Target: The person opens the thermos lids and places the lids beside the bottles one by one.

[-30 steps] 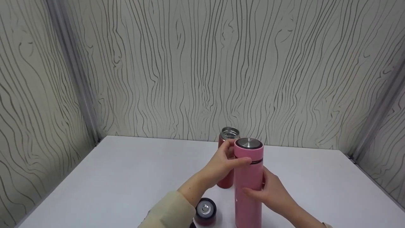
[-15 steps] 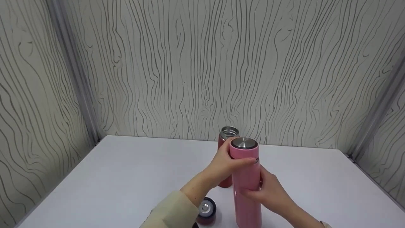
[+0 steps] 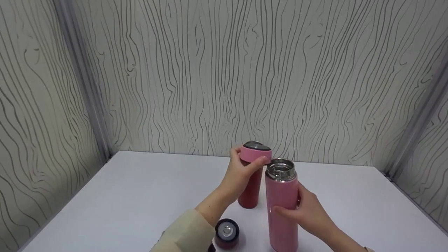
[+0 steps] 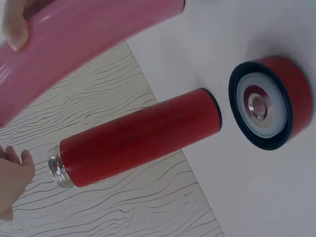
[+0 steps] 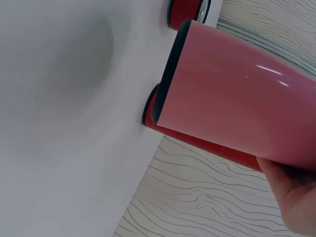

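In the head view my left hand (image 3: 238,175) grips the pink lid (image 3: 255,154) with its steel-topped disc, held slightly tilted at the left of the bottle's mouth. My right hand (image 3: 308,211) holds the pink thermos bottle (image 3: 282,210) around its middle; its steel neck is uncovered. Behind the lid stands a red thermos bottle (image 3: 249,196), its top hidden by the lid and hand. The left wrist view shows that red bottle's bare steel neck (image 4: 58,168). Upside down on the table near my left sleeve lies the red bottle's lid (image 3: 227,232).
A white table (image 3: 140,196) carries everything. Wood-grain patterned panels (image 3: 210,77) rise behind and at both sides, with grey metal posts (image 3: 82,77) at the corners. A dark object (image 3: 211,247) peeks out beside the left sleeve.
The pink lid has come off the pink bottle and moved left with my left hand, exposing the steel neck. My right hand and the bottle have shifted slightly right.
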`<state>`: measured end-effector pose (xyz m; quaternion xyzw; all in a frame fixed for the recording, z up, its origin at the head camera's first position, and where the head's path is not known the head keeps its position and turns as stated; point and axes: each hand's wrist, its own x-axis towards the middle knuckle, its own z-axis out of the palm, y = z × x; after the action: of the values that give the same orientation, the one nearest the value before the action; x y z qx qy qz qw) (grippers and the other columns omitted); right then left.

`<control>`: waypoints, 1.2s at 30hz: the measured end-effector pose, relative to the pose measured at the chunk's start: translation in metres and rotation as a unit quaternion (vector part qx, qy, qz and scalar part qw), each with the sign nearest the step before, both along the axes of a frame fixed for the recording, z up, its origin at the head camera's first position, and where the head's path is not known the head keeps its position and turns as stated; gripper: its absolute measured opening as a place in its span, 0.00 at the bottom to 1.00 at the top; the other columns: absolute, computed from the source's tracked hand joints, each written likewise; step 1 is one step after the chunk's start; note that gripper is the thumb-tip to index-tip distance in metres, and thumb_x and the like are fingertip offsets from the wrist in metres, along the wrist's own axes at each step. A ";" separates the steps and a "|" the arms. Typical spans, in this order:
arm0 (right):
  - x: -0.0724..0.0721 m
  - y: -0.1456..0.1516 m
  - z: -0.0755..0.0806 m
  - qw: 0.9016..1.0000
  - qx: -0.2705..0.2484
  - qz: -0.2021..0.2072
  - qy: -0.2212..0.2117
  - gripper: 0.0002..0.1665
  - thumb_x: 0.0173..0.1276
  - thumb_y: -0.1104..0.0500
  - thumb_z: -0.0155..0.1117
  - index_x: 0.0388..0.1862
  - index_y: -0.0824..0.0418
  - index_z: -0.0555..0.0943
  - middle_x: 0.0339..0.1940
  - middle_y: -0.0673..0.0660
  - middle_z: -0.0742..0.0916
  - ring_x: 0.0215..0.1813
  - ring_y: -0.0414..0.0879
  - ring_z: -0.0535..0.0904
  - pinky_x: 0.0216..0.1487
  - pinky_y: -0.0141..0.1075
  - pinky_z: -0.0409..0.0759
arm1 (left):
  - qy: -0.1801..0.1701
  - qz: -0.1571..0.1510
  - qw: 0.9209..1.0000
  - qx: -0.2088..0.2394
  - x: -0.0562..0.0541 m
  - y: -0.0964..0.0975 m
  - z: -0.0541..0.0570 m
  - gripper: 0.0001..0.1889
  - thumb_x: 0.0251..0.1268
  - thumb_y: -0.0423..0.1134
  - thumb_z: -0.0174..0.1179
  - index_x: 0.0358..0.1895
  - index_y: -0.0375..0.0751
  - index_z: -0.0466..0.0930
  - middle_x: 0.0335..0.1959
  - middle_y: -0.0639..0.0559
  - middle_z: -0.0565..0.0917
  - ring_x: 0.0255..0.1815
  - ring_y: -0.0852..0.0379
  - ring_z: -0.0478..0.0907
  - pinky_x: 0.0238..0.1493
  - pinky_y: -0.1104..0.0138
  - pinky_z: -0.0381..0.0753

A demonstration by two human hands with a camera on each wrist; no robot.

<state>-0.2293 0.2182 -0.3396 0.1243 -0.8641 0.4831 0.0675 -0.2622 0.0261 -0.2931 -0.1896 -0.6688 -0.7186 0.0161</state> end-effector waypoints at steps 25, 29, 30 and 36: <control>-0.009 0.058 0.016 0.992 0.050 -0.114 -0.013 0.45 0.56 0.48 0.70 0.63 0.67 0.60 0.57 0.69 0.77 0.55 0.57 0.78 0.52 0.49 0.79 | 0.019 0.041 0.952 -0.303 0.006 0.023 -0.053 0.35 0.45 0.51 0.70 0.60 0.48 0.70 0.47 0.52 0.74 0.49 0.56 0.73 0.52 0.55 0.77; -0.009 0.061 0.015 0.992 0.047 -0.121 -0.007 0.43 0.55 0.48 0.71 0.62 0.67 0.61 0.56 0.68 0.78 0.54 0.56 0.78 0.52 0.48 0.79 | 0.011 0.050 0.937 -0.347 0.008 0.036 -0.067 0.35 0.41 0.52 0.72 0.56 0.46 0.70 0.46 0.54 0.75 0.47 0.59 0.73 0.51 0.58 0.78; -0.009 0.062 0.015 0.991 0.047 -0.122 -0.005 0.43 0.56 0.49 0.71 0.62 0.67 0.62 0.56 0.68 0.78 0.54 0.56 0.79 0.51 0.48 0.79 | 0.011 0.051 0.934 -0.355 0.008 0.039 -0.070 0.35 0.40 0.52 0.73 0.54 0.45 0.70 0.45 0.55 0.75 0.46 0.59 0.73 0.51 0.59 0.79; -0.009 0.063 0.015 0.991 0.044 -0.125 -0.004 0.42 0.56 0.50 0.71 0.61 0.68 0.62 0.56 0.69 0.78 0.53 0.56 0.79 0.51 0.49 0.79 | 0.009 0.056 0.915 -0.400 0.004 0.054 -0.088 0.32 0.37 0.50 0.75 0.47 0.44 0.70 0.38 0.55 0.76 0.41 0.60 0.74 0.50 0.62 0.80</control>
<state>-0.2378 0.2809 -0.3241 0.0165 -0.8937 0.4324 0.1187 -0.2581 0.0803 -0.3816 -0.1488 -0.9098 -0.3871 -0.0146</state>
